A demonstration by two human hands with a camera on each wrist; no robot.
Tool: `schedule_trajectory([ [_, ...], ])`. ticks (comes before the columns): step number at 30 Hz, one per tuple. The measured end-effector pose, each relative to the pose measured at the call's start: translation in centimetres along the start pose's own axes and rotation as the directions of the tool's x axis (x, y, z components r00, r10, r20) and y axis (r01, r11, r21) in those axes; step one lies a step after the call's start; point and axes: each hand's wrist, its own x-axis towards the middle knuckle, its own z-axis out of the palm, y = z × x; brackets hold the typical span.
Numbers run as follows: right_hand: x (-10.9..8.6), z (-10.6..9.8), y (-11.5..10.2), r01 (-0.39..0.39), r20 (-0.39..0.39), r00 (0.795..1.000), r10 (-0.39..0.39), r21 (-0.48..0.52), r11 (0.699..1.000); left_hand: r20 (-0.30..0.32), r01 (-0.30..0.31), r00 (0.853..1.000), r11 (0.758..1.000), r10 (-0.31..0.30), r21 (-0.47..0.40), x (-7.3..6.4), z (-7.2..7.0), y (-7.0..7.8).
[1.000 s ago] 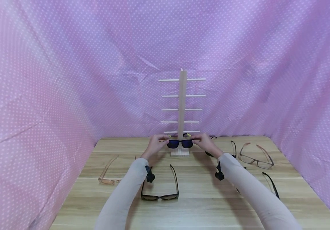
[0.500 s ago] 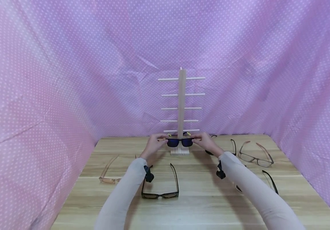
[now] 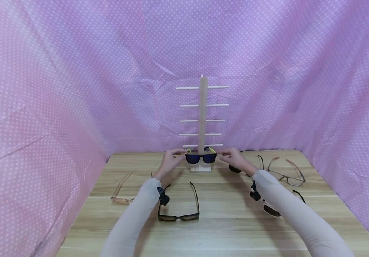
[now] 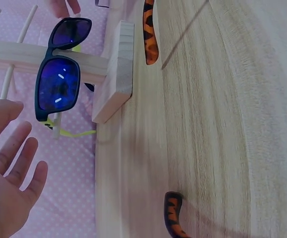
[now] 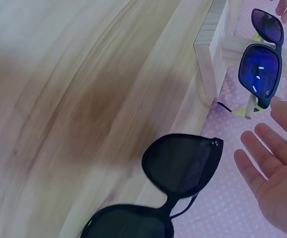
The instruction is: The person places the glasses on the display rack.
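Note:
Black-framed sunglasses [image 3: 193, 159] with blue lenses and yellow temples rest on the lowest rod of a wooden display stand [image 3: 202, 117], in front of its post. In the left wrist view the rod passes under the frame of these sunglasses [image 4: 59, 83]. My left hand [image 3: 170, 161] is at their left end, its fingers spread and relaxed, with a small gap to the frame. On the other side my right hand [image 3: 238, 161] hovers by the right hinge. Its thumb tip is right at the frame in the right wrist view, and the other fingers are loosely extended.
Dark-framed glasses [image 3: 178, 218] lie in front on the wooden table [image 3: 219, 235]. Pinkish glasses [image 3: 121, 201] are at left, partly behind the sleeve. Several pairs lie at right: black sunglasses [image 5: 183, 166], brown-templed eyeglasses [image 3: 295, 182], and white-rimmed sunglasses [image 3: 271, 210]. Dotted pink cloth surrounds the table.
Both hands have let go of the blue-lensed sunglasses and drawn slightly outward. The right hand and forearm have shifted further right, uncovering more of the white-rimmed sunglasses.

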Motion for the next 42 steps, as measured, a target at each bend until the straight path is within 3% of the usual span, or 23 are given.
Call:
schedule_trajectory([
  [6,-1.5,-0.8,0.7,0.055,-0.014,0.998,-0.055,-0.038,0.998,-0.019,0.01,1.0,1.0,-0.01,-0.022,-0.5,0.1,0.5],
  [11,-2.7,-1.8,1.2,0.038,-0.011,0.999,-0.039,-0.041,0.998,-0.013,0.005,1.0,0.999,-0.005,-0.039,-0.7,0.5,1.3],
  [21,-5.0,-2.3,0.7,0.103,-0.03,0.994,-0.104,-0.054,0.993,0.119,0.003,0.993,1.0,-0.002,-0.005,-2.0,0.8,2.7],
  [24,-5.5,-2.1,0.2,0.116,-0.039,0.992,-0.119,-0.071,0.991,0.156,-0.027,0.987,1.0,0.025,0.012,-2.8,0.4,3.1],
  [28,-5.9,-1.8,-0.8,0.119,-0.039,0.992,-0.122,-0.06,0.991,0.221,-0.054,0.974,0.998,0.046,0.031,-4.1,-0.5,3.7],
  [34,-6.6,-0.8,-2.4,0.173,-0.023,0.985,-0.172,0.006,0.985,0.335,-0.06,0.942,0.989,0.011,0.137,-6.3,-1.8,3.0],
  [39,-7.4,0.7,-3.7,0.169,0.013,0.985,-0.17,0.025,0.985,0.38,-0.108,0.925,0.978,0.032,0.18,-8.1,-3.3,2.6],
  [42,-7.7,1.8,-4.4,0.169,0.044,0.984,-0.172,0.051,0.984,0.393,-0.104,0.919,0.979,0.028,0.173,-9.1,-4.4,2.3],
])
